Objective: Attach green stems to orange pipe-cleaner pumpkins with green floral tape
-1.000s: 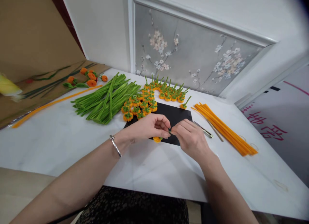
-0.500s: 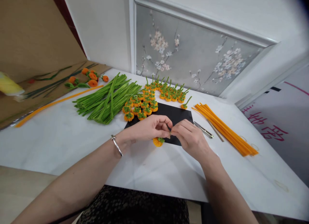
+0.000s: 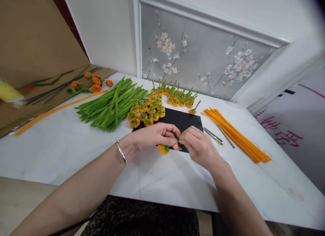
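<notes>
My left hand (image 3: pixel 161 136) is closed in a pinch over the black sheet's near edge. Below its fingers hangs a small orange pipe-cleaner pumpkin (image 3: pixel 163 149) with a green top. My right hand (image 3: pixel 199 144) faces it, thumb and forefinger pressed together on the thin end of the pumpkin's stem (image 3: pixel 178 141). Most of that stem is hidden by the fingers. Under both hands lies a black sheet (image 3: pixel 184 120). Finished pumpkins (image 3: pixel 149 110) of the same sort crowd its far left corner, and more with upright green stems (image 3: pixel 181 97) stand behind it.
Green pipe cleaners (image 3: pixel 111 105) lie bundled on the left, orange ones (image 3: pixel 238 136) on the right beside a craft knife (image 3: pixel 214 135). One long orange strip (image 3: pixel 61 109) crosses the left side near orange flowers (image 3: pixel 96 81). A framed floral panel (image 3: pixel 198 53) borders the white table's back (image 3: pixel 157 181).
The pumpkin has shifted slightly left and turned under my left hand. Left fingers have changed their position around the stem; the right hand keeps its pinch almost in place.
</notes>
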Demonstrator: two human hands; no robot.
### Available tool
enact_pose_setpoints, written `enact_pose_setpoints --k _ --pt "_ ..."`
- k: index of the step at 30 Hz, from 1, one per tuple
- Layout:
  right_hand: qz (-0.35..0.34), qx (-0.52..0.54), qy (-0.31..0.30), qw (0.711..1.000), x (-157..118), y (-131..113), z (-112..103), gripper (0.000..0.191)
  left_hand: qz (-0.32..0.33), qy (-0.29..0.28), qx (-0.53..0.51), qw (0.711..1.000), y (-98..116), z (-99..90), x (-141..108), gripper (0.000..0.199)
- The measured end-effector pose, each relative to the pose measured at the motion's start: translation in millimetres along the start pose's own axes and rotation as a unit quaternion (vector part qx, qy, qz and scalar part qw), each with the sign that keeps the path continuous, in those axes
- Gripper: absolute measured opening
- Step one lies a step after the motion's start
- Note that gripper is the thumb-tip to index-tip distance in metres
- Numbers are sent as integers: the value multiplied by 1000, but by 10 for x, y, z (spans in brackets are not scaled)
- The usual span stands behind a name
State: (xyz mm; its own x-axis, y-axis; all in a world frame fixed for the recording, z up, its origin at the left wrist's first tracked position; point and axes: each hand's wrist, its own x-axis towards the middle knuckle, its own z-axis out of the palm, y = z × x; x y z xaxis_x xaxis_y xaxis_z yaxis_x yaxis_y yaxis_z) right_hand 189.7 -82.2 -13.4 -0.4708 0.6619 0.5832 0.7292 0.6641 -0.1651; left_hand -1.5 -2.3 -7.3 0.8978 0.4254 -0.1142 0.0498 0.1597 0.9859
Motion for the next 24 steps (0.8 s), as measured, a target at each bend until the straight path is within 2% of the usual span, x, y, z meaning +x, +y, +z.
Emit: enact_pose_setpoints --k 7,14,19,24 --pt "16 -19 -24 999 -22 41 24 25 13 48 82 995 113 67 -32 13" --pt "13 -23 -30 999 -16 36 56 27 22 66 103 992 15 39 36 22" --pt "23 23 -5 999 7 10 33 24 27 53 88 994 1 26 29 25" --pt "17 68 24 997 3 -11 19 22 27 15 18 999 29 46 -1 25"
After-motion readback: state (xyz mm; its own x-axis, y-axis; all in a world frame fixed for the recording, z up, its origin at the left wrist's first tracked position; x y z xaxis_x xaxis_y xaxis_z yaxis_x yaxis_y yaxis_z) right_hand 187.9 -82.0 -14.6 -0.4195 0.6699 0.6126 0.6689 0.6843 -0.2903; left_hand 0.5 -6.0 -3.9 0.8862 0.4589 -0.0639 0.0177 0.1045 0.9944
